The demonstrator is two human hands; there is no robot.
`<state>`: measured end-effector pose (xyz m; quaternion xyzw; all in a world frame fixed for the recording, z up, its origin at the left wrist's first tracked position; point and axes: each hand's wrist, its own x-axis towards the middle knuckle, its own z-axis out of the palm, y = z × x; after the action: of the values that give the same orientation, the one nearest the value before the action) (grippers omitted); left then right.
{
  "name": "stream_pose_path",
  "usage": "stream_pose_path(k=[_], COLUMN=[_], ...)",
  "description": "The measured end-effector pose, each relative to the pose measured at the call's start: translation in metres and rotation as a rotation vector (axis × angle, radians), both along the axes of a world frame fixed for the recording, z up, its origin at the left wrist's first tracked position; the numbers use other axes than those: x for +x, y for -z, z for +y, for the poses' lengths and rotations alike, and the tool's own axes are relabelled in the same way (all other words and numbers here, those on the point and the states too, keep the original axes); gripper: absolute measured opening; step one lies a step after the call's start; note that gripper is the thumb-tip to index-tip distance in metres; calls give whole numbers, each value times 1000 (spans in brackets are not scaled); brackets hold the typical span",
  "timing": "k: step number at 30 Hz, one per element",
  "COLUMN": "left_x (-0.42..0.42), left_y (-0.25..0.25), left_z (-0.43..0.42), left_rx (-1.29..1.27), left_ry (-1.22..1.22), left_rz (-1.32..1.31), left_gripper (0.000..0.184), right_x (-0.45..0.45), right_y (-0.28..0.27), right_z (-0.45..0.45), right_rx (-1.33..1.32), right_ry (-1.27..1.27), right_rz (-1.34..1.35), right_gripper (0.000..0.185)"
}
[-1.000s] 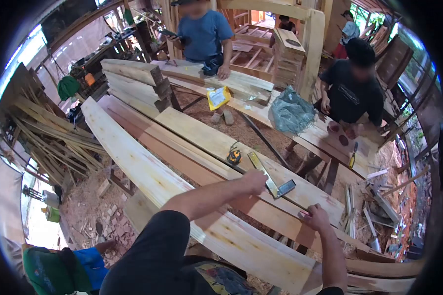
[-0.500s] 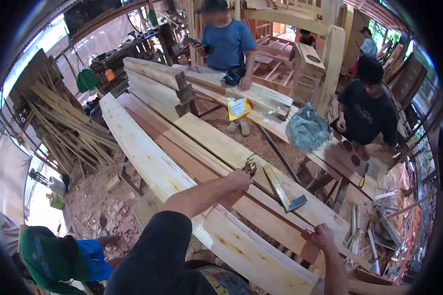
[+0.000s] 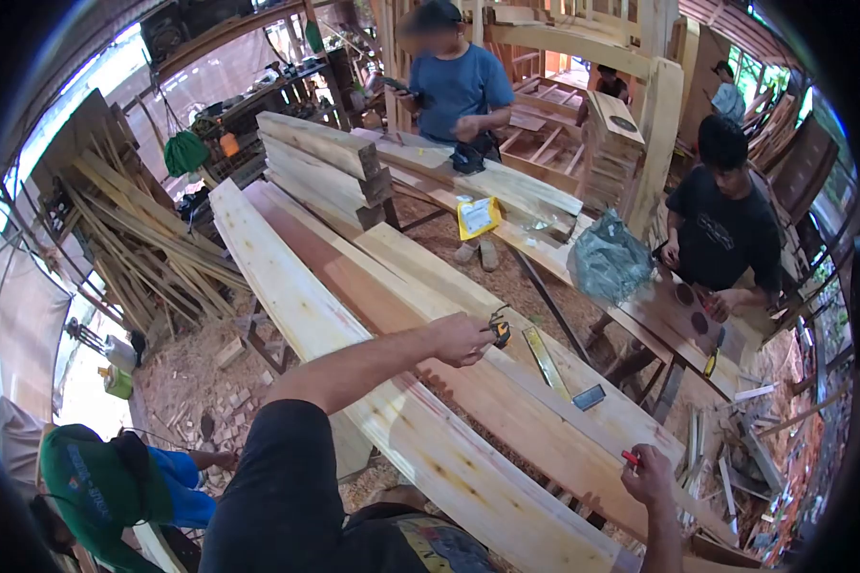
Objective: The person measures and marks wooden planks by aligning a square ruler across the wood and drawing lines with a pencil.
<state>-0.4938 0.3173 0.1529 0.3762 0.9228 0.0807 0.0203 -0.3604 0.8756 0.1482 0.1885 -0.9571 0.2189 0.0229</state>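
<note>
My left hand [image 3: 461, 340] is closed around a black and yellow tape measure [image 3: 501, 332], above the far edge of a long middle plank [image 3: 535, 430]. Between the fingers of my right hand [image 3: 650, 476] is a short red stick-like tool [image 3: 631, 458], perhaps a marker or pencil. That hand is over the near right end of the same plank. A try square [image 3: 548, 363] with a dark blue stock lies on the pale board [image 3: 430, 263] behind. Closest to my body runs a knotty, curved-edged plank [image 3: 430, 449].
Stacked beams [image 3: 320, 158] stand at the back left. Across from me, one person [image 3: 459, 91] holds a phone-like object; another [image 3: 726, 229] works beside a plastic bag [image 3: 612, 256]. Someone in green [image 3: 100, 492] bends at lower left. Offcuts [image 3: 755, 458] litter the ground at right.
My left hand has shifted slightly left. My right hand has turned, showing more of the red tool. More of the middle plank's pale face shows. The person in blue has raised a hand off the beam.
</note>
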Motion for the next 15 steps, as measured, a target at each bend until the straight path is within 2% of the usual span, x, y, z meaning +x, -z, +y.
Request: stream_pose_path(k=[3, 7, 10, 12, 15], left_x=[12, 40, 77, 103, 138], left_y=[-29, -54, -86, -93, -98], left_z=[-6, -21, -29, -36, -49], left_rx=[-4, 108, 63, 92, 102], left_ry=[-2, 56, 26, 23, 9], left_rz=[-6, 49, -50, -41, -40], left_gripper=[26, 32, 38, 34, 34], right_x=[12, 39, 77, 100, 133], right_y=[-21, -49, -79, -85, -83], right_z=[-1, -2, -22, -34, -42], right_rx=[14, -20, -84, -202, -142], right_ry=[21, -42, 3, -3, 30], right_rz=[-27, 92, 63, 16, -22], right_gripper=[31, 29, 28, 27, 32])
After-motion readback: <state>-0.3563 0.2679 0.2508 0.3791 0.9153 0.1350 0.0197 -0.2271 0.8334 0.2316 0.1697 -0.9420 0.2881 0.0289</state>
